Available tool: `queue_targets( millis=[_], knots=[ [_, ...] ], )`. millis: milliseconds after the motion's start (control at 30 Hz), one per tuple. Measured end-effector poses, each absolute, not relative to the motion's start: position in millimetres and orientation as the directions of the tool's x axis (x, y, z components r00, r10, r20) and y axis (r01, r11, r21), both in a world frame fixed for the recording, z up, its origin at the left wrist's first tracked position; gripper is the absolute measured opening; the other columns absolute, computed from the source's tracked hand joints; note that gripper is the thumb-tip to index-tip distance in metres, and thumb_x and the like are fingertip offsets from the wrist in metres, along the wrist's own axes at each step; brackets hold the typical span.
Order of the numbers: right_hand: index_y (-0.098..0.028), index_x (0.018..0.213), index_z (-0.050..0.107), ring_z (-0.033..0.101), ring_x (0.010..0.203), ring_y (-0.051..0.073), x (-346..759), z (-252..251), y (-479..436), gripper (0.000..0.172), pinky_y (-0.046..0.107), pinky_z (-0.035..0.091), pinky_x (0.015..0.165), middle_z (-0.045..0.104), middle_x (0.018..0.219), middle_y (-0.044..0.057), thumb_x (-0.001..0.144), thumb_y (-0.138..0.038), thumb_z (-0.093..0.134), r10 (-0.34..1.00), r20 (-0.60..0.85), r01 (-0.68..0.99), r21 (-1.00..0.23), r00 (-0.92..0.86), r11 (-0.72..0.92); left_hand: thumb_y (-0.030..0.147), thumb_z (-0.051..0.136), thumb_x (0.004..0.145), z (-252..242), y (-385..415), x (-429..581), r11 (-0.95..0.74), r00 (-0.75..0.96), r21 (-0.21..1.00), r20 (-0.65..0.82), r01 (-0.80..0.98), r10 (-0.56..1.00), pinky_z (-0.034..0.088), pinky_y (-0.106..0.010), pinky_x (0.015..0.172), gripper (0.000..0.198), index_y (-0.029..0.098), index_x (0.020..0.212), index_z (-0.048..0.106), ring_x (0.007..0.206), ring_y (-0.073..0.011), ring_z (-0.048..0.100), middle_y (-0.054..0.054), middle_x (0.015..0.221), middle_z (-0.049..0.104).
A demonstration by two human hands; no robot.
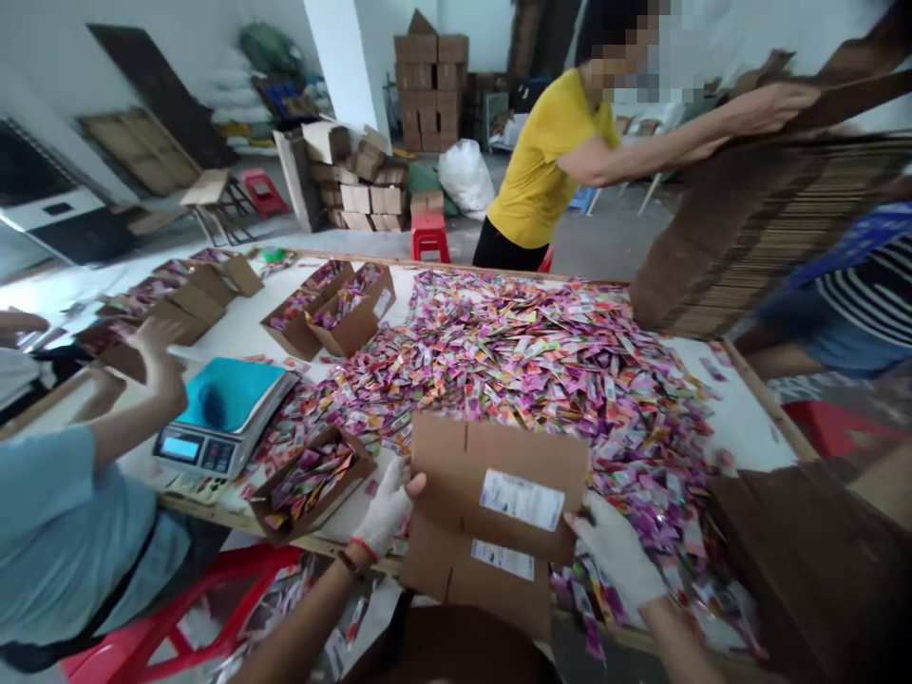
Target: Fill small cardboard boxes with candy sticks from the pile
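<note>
A brown cardboard box (442, 494) with white labels is between my hands at the near edge of the table, partly folded flat. My left hand (385, 508), in a pale glove with bare fingertips, grips its left edge. On its right edge, my gloved right hand (617, 546) pinches the cardboard. Behind the box spreads a large heap of small pink and purple packets (513, 351). To the left of my left hand, an open carton (356, 475) filled with packets stands tilted at the table edge.
A digital scale (199, 451) with a blue tray sits at left, beside a person in light blue (64, 532). Filled cartons (356, 328) stand farther back. Across the table, a person in yellow (548, 152) handles a stack of flattened cardboard (769, 228). A red stool (163, 627) is below left.
</note>
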State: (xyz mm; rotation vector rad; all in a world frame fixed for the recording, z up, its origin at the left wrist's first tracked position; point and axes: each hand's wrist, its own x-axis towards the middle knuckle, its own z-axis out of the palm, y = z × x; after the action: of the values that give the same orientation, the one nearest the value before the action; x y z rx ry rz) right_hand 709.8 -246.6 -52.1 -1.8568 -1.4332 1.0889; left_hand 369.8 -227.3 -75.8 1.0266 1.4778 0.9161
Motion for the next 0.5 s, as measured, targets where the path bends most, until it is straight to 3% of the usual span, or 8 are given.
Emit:
queue_targets(
  millis=[167, 300, 400, 500],
  knots=[
    [-0.02, 0.099, 0.061, 0.062, 0.097, 0.023, 691, -69, -266, 0.037, 0.034, 0.049, 0.087, 0.067, 0.104, 0.009, 0.072, -0.044, 0.055, 0.972, -0.227, 0.337, -0.912, 0.058, -0.234, 0.051, 0.051, 0.077, -97, -232, 396, 0.31, -0.25, 0.933, -0.26, 0.184, 0.933, 0.048, -0.031, 0.085, 0.052, 0.016, 0.113, 0.04, 0.094, -0.0198, 0.059, -0.009, 0.101, 0.059],
    [-0.02, 0.092, 0.064, 0.064, 0.089, 0.024, 683, -67, -260, 0.04, 0.033, 0.052, 0.078, 0.07, 0.096, 0.007, 0.071, -0.051, 0.053, 0.932, -0.288, 0.439, -0.824, 0.221, -0.358, 0.051, 0.057, 0.075, -96, -237, 417, 0.325, -0.346, 0.913, -0.23, 0.246, 0.91, 0.047, -0.034, 0.087, 0.046, 0.017, 0.103, 0.042, 0.094, -0.0208, 0.058, -0.009, 0.1, 0.057],
    [-0.021, 0.089, 0.064, 0.063, 0.095, 0.027, 692, -68, -251, 0.042, 0.035, 0.052, 0.081, 0.069, 0.099, 0.009, 0.07, -0.055, 0.048, 0.912, -0.283, 0.522, -0.752, 0.296, -0.402, 0.049, 0.061, 0.073, -81, -246, 419, 0.265, -0.227, 0.923, -0.205, 0.278, 0.952, 0.043, -0.037, 0.096, 0.055, 0.018, 0.114, 0.042, 0.106, -0.0234, 0.055, -0.01, 0.113, 0.057],
    [-0.021, 0.088, 0.064, 0.062, 0.098, 0.028, 697, -72, -251, 0.044, 0.039, 0.05, 0.085, 0.069, 0.1, 0.011, 0.075, -0.057, 0.041, 0.914, -0.249, 0.565, -0.725, 0.32, -0.395, 0.047, 0.063, 0.074, -73, -256, 410, 0.113, 0.135, 0.946, -0.161, 0.304, 0.978, 0.038, -0.037, 0.103, 0.072, 0.017, 0.133, 0.035, 0.12, -0.025, 0.049, -0.011, 0.129, 0.051]
  ],
)
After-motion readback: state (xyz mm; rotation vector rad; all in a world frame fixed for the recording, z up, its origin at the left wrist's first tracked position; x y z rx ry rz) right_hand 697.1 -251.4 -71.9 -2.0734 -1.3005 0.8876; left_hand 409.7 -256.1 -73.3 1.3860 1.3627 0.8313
